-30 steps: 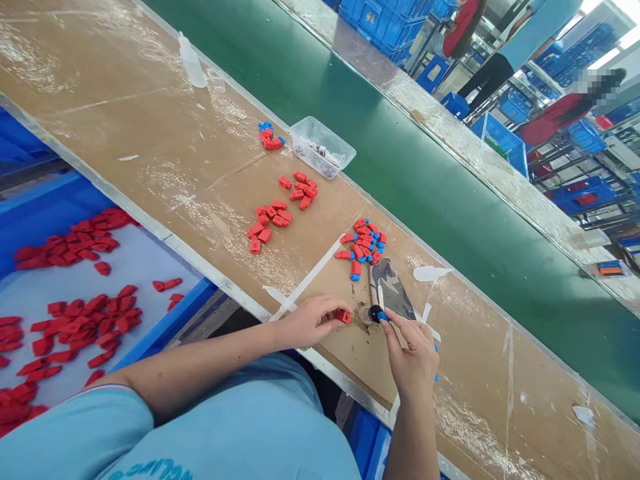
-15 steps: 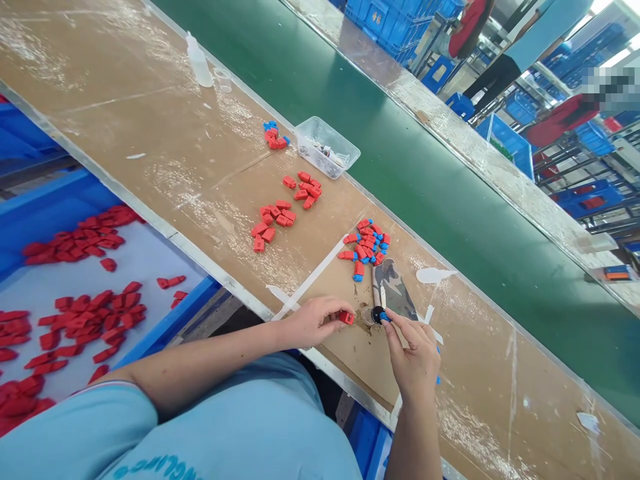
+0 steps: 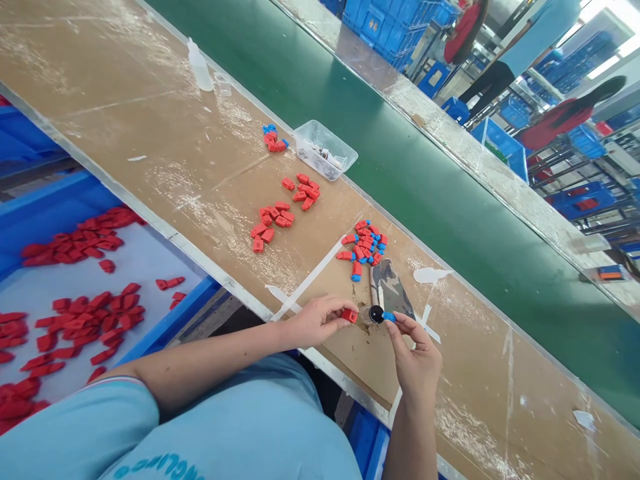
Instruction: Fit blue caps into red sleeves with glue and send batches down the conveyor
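Observation:
Between thumb and fingers, my left hand [image 3: 317, 322] pinches a small red plastic block [image 3: 349, 315] with a hole in its end face. My right hand [image 3: 416, 350] grips a small blue plastic piece [image 3: 389, 317] by its end. Between the two hands stands a small round cup with a black top or filling [image 3: 376, 314]; the blue piece is beside its rim, and I cannot tell whether they touch. A camouflage-patterned cloth [image 3: 389, 287] lies just behind the cup. Beyond it is a pile of red blocks joined to blue pieces [image 3: 367, 243].
Loose red blocks [image 3: 274, 219] lie on the brown bench [image 3: 200, 160] to the left. A clear plastic tub [image 3: 330, 163] and a white squeeze bottle [image 3: 200, 67] stand along the green conveyor belt [image 3: 415, 180]. A blue crate [image 3: 165, 317] of red blocks sits at lower left. People are across the belt.
My right hand has shifted slightly right, drawing the blue piece from over the black cup to its side. My left hand has moved a little right with the red block.

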A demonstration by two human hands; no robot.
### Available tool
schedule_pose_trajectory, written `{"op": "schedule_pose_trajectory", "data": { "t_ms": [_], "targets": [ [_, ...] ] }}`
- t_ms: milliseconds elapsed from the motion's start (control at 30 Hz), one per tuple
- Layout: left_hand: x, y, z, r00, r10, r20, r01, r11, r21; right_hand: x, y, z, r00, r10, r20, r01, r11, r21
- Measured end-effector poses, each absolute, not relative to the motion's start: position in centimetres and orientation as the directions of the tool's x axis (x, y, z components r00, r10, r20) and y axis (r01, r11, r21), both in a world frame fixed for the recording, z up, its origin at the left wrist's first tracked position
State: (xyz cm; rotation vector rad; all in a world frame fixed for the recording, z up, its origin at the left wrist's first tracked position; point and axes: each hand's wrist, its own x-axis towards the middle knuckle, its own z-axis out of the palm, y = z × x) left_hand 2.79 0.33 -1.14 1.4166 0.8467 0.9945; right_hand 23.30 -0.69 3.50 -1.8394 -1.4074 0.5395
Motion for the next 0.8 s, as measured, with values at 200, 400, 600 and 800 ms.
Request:
{"op": "schedule_pose_trajectory", "data": {
  "t_ms": [200, 400, 600, 800],
  "targets": [
    [3.1, 0.2, -1.2, 0.402, 0.914, 0.051, -0.087, -0.018, 0.996, 23.7, -1.0, 3.4, 0.211, 0.953, 0.218, 0.772, -0.026, -0.635],
    [3.1, 0.1, -1.7, 0.385, 0.922, 0.04, -0.103, 0.0, 0.995, 24.3, -1.0, 3.2, 0.103, 0.946, 0.308, 0.858, 0.072, -0.509],
    [3.2, 0.1, -1.8, 0.386, 0.922, 0.04, -0.115, 0.005, 0.993, 24.4, -1.0, 3.2, 0.069, 0.95, 0.305, 0.849, 0.104, -0.518],
    [3.1, 0.1, -2.0, 0.405, 0.914, 0.005, -0.179, 0.074, 0.981, 23.6, -1.7, 4.0, 0.196, 0.967, 0.164, 0.676, -0.013, -0.737]
  ]
}}
